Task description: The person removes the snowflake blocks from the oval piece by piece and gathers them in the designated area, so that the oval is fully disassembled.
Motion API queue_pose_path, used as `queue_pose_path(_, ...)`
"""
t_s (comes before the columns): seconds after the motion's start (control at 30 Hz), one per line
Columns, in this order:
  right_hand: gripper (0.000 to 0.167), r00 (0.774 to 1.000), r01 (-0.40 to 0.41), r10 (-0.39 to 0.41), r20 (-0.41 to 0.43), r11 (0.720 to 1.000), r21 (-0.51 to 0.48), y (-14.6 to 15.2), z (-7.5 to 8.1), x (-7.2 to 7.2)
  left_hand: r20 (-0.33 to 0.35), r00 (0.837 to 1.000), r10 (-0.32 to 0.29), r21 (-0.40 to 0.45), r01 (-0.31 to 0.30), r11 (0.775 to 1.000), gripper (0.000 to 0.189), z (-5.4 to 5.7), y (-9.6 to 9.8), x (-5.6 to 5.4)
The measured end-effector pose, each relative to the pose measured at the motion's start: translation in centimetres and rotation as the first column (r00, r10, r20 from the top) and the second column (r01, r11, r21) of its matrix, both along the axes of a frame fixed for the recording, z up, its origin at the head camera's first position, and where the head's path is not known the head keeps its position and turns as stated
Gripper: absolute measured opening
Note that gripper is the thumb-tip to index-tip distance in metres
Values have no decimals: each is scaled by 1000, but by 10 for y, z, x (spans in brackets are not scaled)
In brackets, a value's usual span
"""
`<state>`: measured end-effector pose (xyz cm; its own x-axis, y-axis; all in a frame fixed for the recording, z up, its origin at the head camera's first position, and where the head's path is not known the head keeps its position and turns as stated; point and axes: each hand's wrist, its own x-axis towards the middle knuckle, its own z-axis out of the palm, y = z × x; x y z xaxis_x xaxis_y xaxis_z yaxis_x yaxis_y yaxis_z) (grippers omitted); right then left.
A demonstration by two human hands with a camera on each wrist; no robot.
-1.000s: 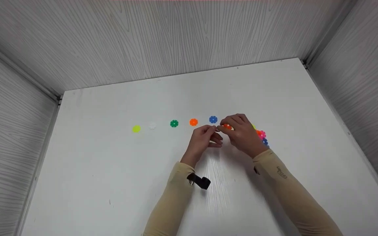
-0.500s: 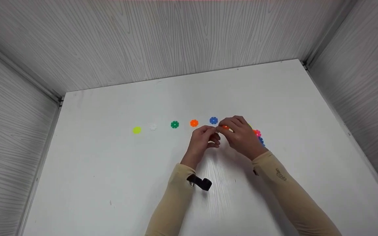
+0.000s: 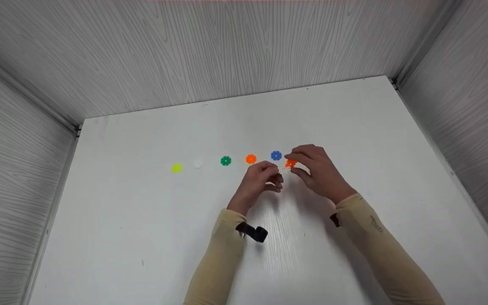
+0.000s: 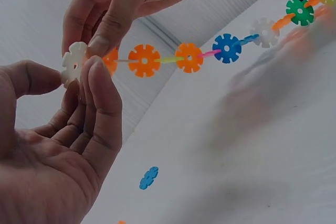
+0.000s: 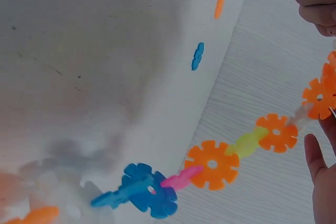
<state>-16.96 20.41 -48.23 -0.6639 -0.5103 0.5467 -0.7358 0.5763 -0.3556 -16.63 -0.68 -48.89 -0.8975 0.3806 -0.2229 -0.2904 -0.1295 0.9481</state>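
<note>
My left hand [image 3: 257, 182] pinches a white notched plastic disc [image 4: 72, 60] between thumb and fingers. Just right of it, my right hand [image 3: 321, 173] holds the orange disc [image 3: 290, 163] at the end of a chain of interlocked discs, thumb and forefinger at its edges. White and orange discs sit edge to edge in the left wrist view, their joint partly covered by the right thumb [image 4: 107, 32]. From there the chain runs off through an orange disc [image 4: 144, 60], a blue disc [image 4: 227, 48] and a green disc [image 4: 300, 11], raised above the table.
Loose discs lie in a spaced row on the white table [image 3: 142, 220]: yellow [image 3: 176, 168], white [image 3: 198, 163], green [image 3: 225, 160], orange [image 3: 250, 159] and blue [image 3: 276, 155]. Grey wood-grain panels [image 3: 227, 51] border the table at back and sides.
My right thumb and forefinger have spread apart, showing more of the orange and white discs between the hands. The colourful chain part beyond the right hand has gone from sight in the head view.
</note>
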Motion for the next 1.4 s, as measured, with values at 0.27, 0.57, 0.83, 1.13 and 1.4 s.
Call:
queue_pose_path(0.27, 28, 1000, 3, -4, -22, 1000, -28, -1, 3, 2, -16, 1000, -13, -46, 12, 999, 14, 0, 0, 0)
queue_pose_path(0.57, 30, 999, 15, -13, -50, 999, 38, -3, 6, 9, -60, 998, -4, 8, 5, 1000, 21, -7, 8, 5)
queue_pose_path(0.83, 33, 998, 39, -33, -50, 992, 117, -2, 7, 12, -121, 991, 57, 100, -45, 994, 23, -6, 8, 6)
queue_pose_path(1.13, 21, 997, 29, -22, -73, 995, 96, -4, 7, 12, -66, 994, 86, 130, -77, 989, 23, -4, 12, 7)
queue_pose_path(1.4, 20, 1000, 26, -25, -16, 996, 89, -4, 8, 9, 46, 992, 116, 146, -122, 982, 24, -2, 14, 5)
